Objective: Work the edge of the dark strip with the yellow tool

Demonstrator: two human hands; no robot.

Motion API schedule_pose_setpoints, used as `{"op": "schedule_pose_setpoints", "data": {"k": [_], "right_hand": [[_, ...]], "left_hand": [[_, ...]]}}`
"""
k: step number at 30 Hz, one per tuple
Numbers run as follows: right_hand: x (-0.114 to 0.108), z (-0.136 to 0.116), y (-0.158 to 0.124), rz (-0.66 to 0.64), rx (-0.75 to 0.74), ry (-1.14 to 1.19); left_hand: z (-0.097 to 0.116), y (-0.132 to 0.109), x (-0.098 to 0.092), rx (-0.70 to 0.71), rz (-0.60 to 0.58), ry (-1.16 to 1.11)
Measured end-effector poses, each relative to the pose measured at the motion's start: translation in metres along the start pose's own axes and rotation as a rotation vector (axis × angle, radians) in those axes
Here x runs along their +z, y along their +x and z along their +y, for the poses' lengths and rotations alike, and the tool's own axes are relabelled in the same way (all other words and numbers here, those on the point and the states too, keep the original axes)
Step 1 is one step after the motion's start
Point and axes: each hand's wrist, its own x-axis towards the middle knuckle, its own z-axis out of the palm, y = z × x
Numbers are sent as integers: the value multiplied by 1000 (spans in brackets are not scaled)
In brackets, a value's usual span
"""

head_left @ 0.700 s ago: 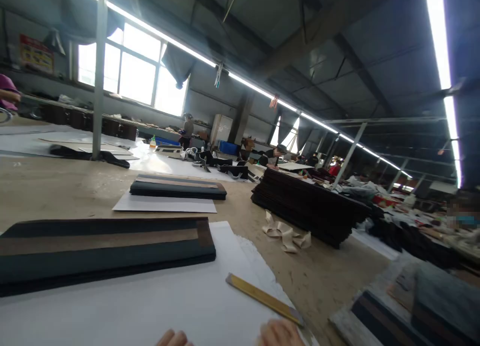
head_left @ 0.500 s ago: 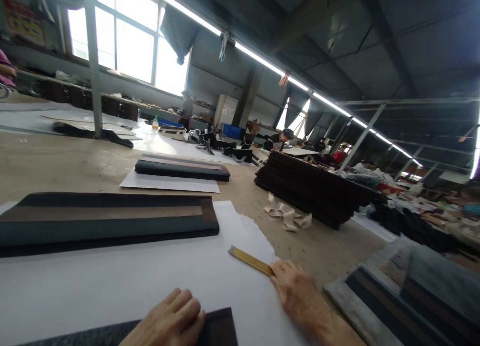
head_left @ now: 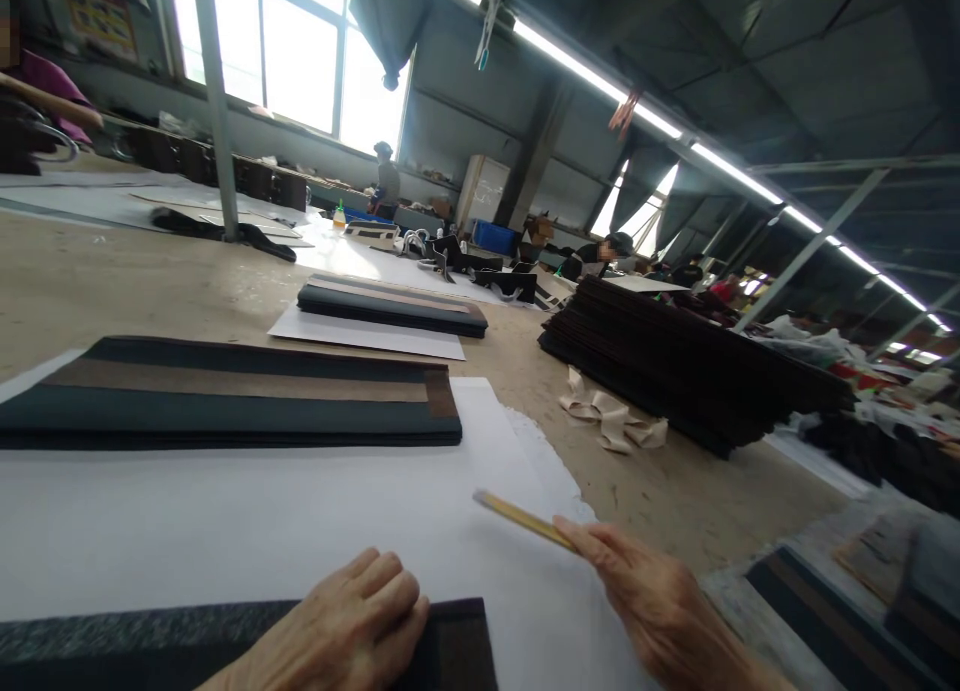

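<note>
My left hand (head_left: 341, 626) lies flat, fingers together, on a dark fabric piece (head_left: 450, 646) at the near edge of a white paper sheet (head_left: 262, 521). My right hand (head_left: 660, 611) pinches the near end of a yellow wooden ruler (head_left: 521, 518), whose far end is lifted just off the sheet. Beyond the hands a folded dark-and-brown striped fabric stack (head_left: 225, 396) lies across the same sheet.
A second striped stack (head_left: 390, 306) rests on white paper farther back. A tall pile of dark panels (head_left: 675, 366) stands to the right, with beige tape scraps (head_left: 611, 421) before it. More striped fabric (head_left: 840, 611) lies at the right. A post (head_left: 214, 101) rises at left; people work at the back.
The view tilted down and my hands came into sight. My left hand settled on the dark piece. My right hand closed on the ruler's near end and lifted it slightly.
</note>
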Motion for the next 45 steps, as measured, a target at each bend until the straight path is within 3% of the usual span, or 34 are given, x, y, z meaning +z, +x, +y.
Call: {"op": "schedule_pose_setpoints", "data": {"k": [5,12,22,29,34,40,45], "right_hand": [[-18,-20,3,-88,-111,211],[-3,-1,11,-161,-130,366],[5,-11,42,-202,-165,456],[9,-10,43,-199,-190,467],[12,-8,42,-159,-225,472],[12,-5,46,-162,-254,481],[9,-9,55,-158,-276,463]], "left_hand": [[3,0,-3,-36,-79,-14],[3,2,-5,-44,-71,-23],[0,-4,1,-5,-42,3],[-6,-5,-11,-36,-10,-1],[-20,-23,-20,-86,-64,-132],[-35,-52,-36,-175,-217,-240],[-32,-54,-37,-187,-153,-215]]}}
